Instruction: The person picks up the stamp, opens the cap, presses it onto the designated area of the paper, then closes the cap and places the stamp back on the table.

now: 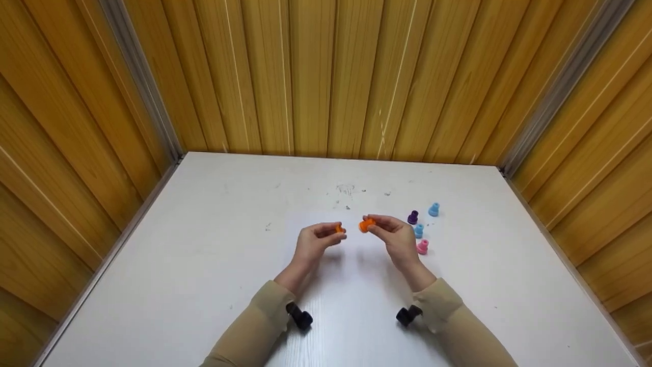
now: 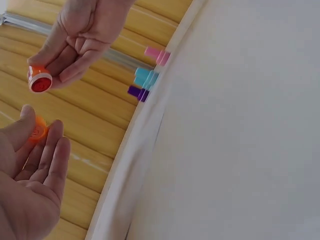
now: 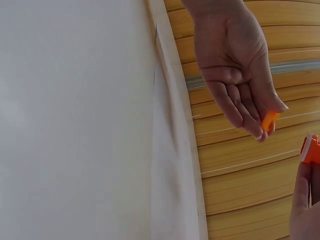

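My left hand (image 1: 308, 245) pinches a small orange cap (image 1: 339, 230) between thumb and fingertips, a little above the white table. Facing it across a narrow gap, my right hand (image 1: 401, 243) grips an orange toy stamp (image 1: 365, 225) by its narrower end. The stamp's round red face (image 2: 41, 84) with a pale rim shows uncovered in the left wrist view, tilted toward the left hand. Seen from the right wrist, the cap (image 3: 270, 121) is a short orange band at the left thumb's tip, while the stamp (image 3: 311, 148) is cut off by the frame edge.
Right of the right hand stand a purple stamp (image 1: 413, 217), two light blue stamps, one farther back (image 1: 434, 209) and one nearer (image 1: 418, 231), and a pink stamp (image 1: 423, 247). Wood-patterned walls (image 1: 326, 76) enclose the white table (image 1: 178, 244) at the back and sides.
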`<state>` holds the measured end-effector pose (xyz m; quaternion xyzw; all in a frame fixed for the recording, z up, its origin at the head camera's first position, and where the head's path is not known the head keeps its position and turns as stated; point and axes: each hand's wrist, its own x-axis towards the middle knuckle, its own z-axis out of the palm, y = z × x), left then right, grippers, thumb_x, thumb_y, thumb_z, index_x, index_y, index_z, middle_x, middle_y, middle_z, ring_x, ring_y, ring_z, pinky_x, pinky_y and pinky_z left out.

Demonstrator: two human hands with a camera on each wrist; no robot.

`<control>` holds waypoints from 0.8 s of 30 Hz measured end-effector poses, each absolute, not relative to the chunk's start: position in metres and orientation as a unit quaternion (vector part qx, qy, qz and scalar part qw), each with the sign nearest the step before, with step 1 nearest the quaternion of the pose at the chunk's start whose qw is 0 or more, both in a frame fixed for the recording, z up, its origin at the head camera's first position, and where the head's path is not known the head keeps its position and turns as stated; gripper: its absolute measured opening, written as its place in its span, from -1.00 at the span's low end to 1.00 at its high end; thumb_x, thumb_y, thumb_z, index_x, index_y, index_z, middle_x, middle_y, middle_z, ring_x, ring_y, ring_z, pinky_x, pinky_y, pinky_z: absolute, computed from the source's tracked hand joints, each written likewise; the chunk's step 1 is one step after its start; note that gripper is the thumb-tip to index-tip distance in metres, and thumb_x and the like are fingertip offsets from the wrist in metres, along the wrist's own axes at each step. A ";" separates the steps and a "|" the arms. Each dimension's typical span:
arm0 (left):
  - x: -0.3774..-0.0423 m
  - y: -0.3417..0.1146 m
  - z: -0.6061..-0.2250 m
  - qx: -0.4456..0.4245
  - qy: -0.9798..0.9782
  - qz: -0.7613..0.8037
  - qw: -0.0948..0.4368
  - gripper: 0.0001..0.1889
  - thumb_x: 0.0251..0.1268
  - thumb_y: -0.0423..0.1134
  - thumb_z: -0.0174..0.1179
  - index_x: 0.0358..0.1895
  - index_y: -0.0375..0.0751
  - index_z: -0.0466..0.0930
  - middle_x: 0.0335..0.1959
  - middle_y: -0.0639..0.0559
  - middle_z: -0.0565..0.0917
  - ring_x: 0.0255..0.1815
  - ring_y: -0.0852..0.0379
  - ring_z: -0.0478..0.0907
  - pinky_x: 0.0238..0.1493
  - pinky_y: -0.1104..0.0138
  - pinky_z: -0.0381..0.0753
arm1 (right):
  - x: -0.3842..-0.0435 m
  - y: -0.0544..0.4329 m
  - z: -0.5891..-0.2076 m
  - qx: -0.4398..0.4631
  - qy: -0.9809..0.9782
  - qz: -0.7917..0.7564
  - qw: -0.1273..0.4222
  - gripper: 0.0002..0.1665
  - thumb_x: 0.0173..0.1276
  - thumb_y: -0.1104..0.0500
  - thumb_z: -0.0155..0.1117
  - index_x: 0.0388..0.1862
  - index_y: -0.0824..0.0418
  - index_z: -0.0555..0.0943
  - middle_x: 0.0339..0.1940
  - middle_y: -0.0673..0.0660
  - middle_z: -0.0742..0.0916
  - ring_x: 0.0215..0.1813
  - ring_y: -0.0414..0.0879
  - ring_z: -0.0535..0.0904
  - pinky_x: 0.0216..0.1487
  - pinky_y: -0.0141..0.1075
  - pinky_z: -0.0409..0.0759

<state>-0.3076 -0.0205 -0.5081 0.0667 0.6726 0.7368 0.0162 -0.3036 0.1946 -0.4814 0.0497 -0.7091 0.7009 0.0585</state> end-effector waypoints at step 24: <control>-0.331 -0.054 -0.526 -0.090 0.674 0.733 -0.021 -0.58 0.25 -0.36 0.45 0.18 -0.33 0.69 0.12 -0.20 0.76 0.00 0.09 0.74 0.00 0.34 0.80 | -0.385 0.137 -0.500 0.026 -0.868 0.495 -0.018 -0.77 0.16 0.37 0.57 -0.16 0.27 0.82 -0.20 0.18 0.86 -0.21 -0.15 0.75 -0.16 -0.45 0.65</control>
